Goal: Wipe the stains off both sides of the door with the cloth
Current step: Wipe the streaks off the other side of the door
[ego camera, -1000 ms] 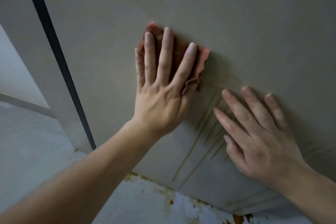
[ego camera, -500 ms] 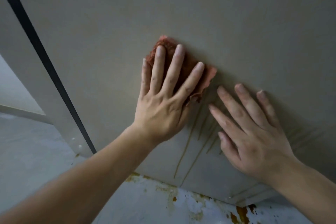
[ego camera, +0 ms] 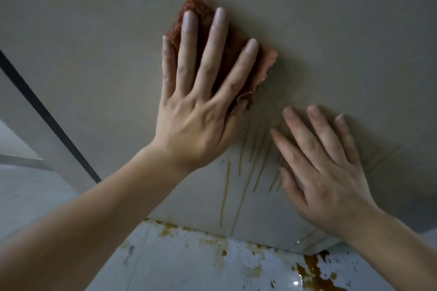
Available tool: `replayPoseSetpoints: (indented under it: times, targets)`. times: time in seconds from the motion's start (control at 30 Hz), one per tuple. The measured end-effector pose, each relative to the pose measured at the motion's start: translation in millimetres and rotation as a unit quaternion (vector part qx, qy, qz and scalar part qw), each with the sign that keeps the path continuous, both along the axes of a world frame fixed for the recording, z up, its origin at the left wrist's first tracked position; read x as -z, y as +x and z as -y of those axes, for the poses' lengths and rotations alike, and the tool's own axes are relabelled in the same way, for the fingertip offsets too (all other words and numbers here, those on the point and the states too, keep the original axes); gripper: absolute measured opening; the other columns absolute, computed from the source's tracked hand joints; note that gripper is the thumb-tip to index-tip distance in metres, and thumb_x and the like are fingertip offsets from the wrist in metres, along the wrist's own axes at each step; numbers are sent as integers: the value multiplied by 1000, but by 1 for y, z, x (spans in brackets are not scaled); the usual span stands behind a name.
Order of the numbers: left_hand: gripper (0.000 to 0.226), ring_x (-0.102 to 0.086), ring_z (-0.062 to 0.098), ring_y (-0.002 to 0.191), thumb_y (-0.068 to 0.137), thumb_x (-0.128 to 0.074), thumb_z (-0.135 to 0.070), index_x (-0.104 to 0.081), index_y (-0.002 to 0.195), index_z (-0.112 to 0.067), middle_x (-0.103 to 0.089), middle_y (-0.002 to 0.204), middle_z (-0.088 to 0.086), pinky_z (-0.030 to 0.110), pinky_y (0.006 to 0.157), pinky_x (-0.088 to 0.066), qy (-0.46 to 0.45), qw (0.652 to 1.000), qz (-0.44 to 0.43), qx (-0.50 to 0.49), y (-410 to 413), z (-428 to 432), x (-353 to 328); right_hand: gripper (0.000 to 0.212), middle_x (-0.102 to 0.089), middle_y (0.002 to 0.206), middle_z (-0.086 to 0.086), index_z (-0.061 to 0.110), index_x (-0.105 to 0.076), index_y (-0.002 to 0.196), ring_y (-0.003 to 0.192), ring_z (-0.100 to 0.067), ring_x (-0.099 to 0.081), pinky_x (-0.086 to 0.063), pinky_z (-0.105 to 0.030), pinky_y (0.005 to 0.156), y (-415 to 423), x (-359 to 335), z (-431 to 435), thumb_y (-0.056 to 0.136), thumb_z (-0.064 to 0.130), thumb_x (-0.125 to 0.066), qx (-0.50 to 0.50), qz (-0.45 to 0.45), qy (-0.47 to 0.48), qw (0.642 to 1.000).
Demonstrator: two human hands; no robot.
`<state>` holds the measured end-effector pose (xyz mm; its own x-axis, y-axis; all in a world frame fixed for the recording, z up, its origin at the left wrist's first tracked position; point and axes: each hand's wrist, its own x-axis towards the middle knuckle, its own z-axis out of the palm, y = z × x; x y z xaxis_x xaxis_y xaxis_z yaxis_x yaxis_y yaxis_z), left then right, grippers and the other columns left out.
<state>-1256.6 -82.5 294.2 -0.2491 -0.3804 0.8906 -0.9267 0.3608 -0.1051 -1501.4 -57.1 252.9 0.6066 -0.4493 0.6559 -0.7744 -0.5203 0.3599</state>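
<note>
A grey-beige door [ego camera: 319,19] fills most of the view. My left hand [ego camera: 201,101] lies flat with straight, spread fingers on a reddish-brown cloth [ego camera: 264,66], pressing it against the door. To the right and lower, my right hand [ego camera: 324,168] rests flat on the bare door with its fingers straight. Brown drip stains [ego camera: 238,184] run down the door between and below the two hands. Most of the cloth is hidden under my left hand.
A dark vertical strip [ego camera: 47,113] marks the door's left edge. The pale tiled floor [ego camera: 184,264] below is splashed with brown stains, with a darker puddle [ego camera: 314,271] at the bottom right. A grey wall base shows at far left.
The view has come closer to the door. My left hand with the cloth sits a little higher and nearer to my right hand, which stays pressed on the door.
</note>
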Motion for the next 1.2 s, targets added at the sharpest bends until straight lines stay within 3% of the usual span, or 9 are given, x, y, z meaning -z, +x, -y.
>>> replayPoseSetpoints:
  times: [0.17,0.4,0.6,0.8,0.93,1.07,1.2]
  targets:
    - [64,10,33,159,104,-49,-39,-20,161,-26,-5,169,10,52,128,1,82,992,93,-28,13,-19,70,58,-23,168,-9,9,-47,152,159,-29,-12,-8,-51,128,-10,11,-4,96,25,-50,6,5,8,1000]
    - [61,-10,45,152,105,-51,-33,-24,159,-23,-11,163,11,56,126,-4,4,997,76,17,-29,-3,-6,56,-23,169,-7,10,-45,153,158,-28,-15,-11,-50,128,-21,10,-4,100,26,-47,8,52,-2,999]
    - [86,7,26,159,88,-69,-32,-23,161,-31,-13,170,6,47,129,-1,85,974,206,-33,-19,-26,84,63,-23,168,-11,9,-35,157,158,-32,-14,-13,-54,127,-34,28,-15,97,24,-49,20,95,21,995]
    - [78,16,25,157,96,-59,-31,-17,161,-30,-3,173,3,47,127,4,49,991,123,14,-65,-11,21,60,-26,166,-13,7,-39,153,158,-32,-15,-13,-53,127,-36,28,-19,96,24,-48,21,116,35,992]
    - [80,9,26,159,91,-59,-34,-22,161,-29,-3,170,2,50,128,0,86,982,168,25,-59,-21,38,62,-29,165,-18,4,-39,153,157,-35,-18,-15,-54,127,-36,34,-27,94,24,-50,23,140,55,988]
    - [91,-4,28,160,82,-57,-24,-14,162,-20,-12,169,5,51,128,-6,132,972,178,82,-45,-33,33,62,-29,165,-19,4,-38,152,156,-36,-21,-18,-53,126,-19,26,-40,94,22,-51,-15,164,59,985]
    - [74,-17,30,158,93,-40,-3,-16,162,-15,-16,170,13,46,123,-28,109,964,169,175,-22,-33,15,67,-16,170,-12,7,-29,157,158,-34,-14,-13,-49,129,15,22,-34,95,23,-49,-27,91,61,994]
